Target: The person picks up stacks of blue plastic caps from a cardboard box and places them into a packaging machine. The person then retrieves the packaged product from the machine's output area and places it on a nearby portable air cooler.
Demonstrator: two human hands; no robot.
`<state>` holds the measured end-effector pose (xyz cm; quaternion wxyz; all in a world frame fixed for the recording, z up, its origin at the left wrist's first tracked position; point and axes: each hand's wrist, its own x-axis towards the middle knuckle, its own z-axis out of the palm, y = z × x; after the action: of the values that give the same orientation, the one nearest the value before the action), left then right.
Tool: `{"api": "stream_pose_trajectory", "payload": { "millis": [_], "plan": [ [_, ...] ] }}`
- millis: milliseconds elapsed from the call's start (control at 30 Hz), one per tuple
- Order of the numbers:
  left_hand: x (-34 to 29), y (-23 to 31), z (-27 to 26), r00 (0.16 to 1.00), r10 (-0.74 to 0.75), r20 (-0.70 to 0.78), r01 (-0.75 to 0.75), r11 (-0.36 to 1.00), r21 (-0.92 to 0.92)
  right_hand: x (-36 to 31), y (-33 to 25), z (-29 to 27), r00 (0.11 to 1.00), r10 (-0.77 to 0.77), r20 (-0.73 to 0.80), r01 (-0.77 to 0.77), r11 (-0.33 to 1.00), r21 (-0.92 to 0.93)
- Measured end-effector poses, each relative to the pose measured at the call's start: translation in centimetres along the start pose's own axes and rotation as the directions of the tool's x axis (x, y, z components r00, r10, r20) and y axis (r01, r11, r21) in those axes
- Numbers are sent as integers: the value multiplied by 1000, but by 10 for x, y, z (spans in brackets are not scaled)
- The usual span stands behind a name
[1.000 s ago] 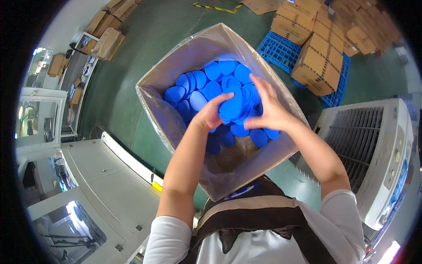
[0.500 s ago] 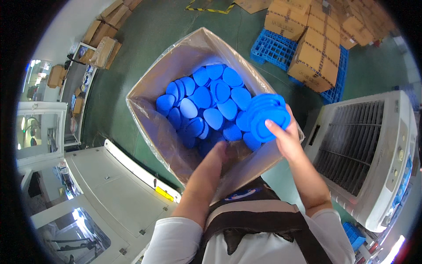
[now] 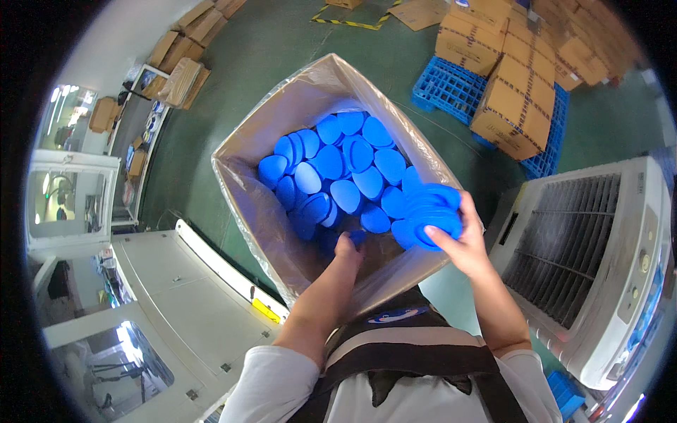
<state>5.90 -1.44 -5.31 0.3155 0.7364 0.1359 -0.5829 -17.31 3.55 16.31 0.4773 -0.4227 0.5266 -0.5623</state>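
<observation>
A cardboard box [image 3: 243, 151] lined with clear plastic stands in front of me, with many loose blue oval lids [image 3: 345, 196] heaped inside. My right hand [image 3: 467, 236] is wrapped round a stack of blue lids [image 3: 428, 208], thumb on the near face, at the box's right rim. Down inside the box, near its front wall, my left hand [image 3: 348, 248] is closed on a blue lid [image 3: 357, 237]. Part of that lid and most of the left fingers are hidden in shadow.
At right stands a white air cooler [image 3: 578, 254] with a slatted front. Beyond the box, taped cartons [image 3: 518, 106] rest on a blue pallet [image 3: 451, 84]. A pale machine cabinet [image 3: 176, 296] fills the left, and a shelf [image 3: 144, 141] stands behind it.
My right hand and its stack have come down and nearer, to the box rim. My left hand has closed on a lid inside the box. The whole view has shifted slightly.
</observation>
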Motion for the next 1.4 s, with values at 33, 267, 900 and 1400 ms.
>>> {"api": "stream_pose_trajectory", "payload": {
  "millis": [33,267,900,1400],
  "plan": [
    [-44,10,8,996,48,-78,-44,998,54,4,7,4,999,-47,21,50,988,-147],
    [-207,29,-45,784,39,620,-239,940,242,5,-9,59,891,-158,425,427,606,-671],
    [-217,15,-61,437,505,744,-673,733,-102,-11,28,62,908,206,363,-215,976,-16],
    [-219,2,-27,135,564,815,-858,477,-188,-12,13,46,963,245,116,-262,951,163]
  ]
}}
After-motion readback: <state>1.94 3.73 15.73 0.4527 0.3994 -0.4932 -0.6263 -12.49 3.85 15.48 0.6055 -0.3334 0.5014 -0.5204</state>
